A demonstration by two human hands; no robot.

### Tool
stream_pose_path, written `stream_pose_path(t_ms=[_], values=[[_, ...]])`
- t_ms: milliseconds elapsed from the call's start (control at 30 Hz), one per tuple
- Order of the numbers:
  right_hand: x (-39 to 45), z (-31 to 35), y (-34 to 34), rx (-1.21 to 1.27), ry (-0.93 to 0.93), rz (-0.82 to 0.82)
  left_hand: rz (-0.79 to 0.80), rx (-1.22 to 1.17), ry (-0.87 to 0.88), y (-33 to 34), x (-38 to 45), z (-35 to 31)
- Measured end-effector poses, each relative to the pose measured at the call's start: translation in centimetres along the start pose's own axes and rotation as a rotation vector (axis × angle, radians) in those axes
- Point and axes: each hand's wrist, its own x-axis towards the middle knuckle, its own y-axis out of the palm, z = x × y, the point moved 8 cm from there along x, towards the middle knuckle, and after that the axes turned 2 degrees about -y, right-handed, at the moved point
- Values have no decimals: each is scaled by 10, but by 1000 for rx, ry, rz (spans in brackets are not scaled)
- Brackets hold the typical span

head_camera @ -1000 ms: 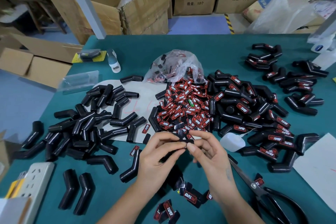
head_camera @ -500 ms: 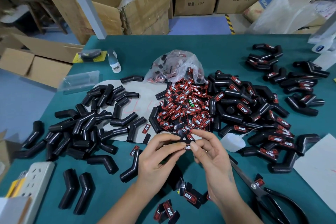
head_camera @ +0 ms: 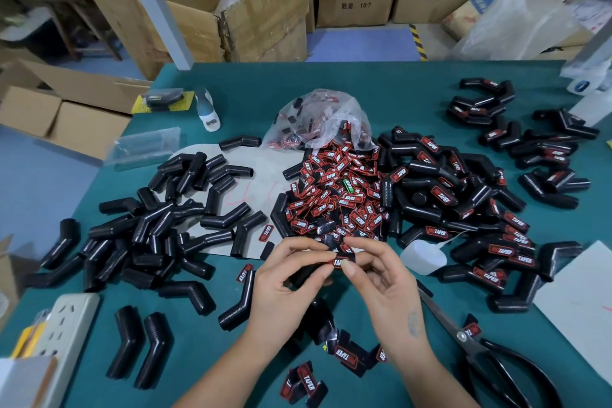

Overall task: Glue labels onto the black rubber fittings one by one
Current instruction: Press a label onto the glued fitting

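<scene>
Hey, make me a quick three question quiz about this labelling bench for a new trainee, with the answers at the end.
1. True or false: both hands pinch one red and black label.
2. Which pile of fittings already carries labels: A, the one by the left hand, or B, the one beyond the right hand?
3. Fill in: the scissors lie on the person's ____ side.

Key: 1 true. 2 B, the labelled fittings; the plain fittings lie left. 3 right.

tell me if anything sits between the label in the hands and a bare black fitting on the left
Nothing visible does. Both the left hand and right hand pinch the label above the table, and the nearest bare fitting lies just to their left with only open tabletop between.
</scene>
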Motion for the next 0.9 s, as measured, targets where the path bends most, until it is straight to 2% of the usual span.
stream_pose_path(t_ms=[367,633,900], values=[[1,8,0,-45,-47,14,-1,-25,-41,-1,2,1],[0,13,1,-94,-78,37,-61,119,112,-5,1,-12],[-2,-1,6,20,47,53,-74,158,191,-3,-1,-17]])
